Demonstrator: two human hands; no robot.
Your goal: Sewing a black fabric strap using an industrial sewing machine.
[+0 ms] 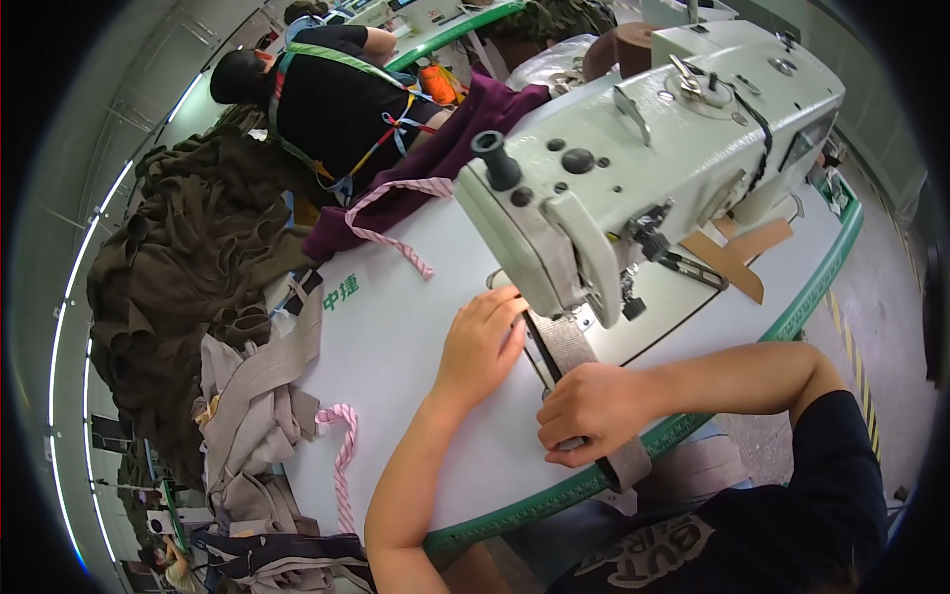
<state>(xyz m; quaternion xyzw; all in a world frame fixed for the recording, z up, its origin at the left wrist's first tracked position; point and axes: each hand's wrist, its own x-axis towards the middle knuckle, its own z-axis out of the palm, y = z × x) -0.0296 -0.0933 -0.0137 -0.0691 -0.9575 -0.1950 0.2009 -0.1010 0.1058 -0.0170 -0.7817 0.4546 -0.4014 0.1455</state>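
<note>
A long beige fabric strip [568,342] with a dark edge runs from under the head of a pale sewing machine [584,168] toward me and hangs over the table's green front edge. My right hand [592,414] is closed on this strip, with its fingers curled under. Left of the strip, my left hand [482,342] rests by the needle area. Its fingers stretch forward and its thumb stands apart, with the fingertips at the strip's edge. The machine head hides the stitching point.
Pink striped cords [343,460] lie on the white table [396,346]. Beige fabric pieces [247,416], a dark brown cloth heap [188,267] and maroon cloth [475,109] border its left side. Brown strips [727,262] lie beside the machine. Another person [336,109] works beyond.
</note>
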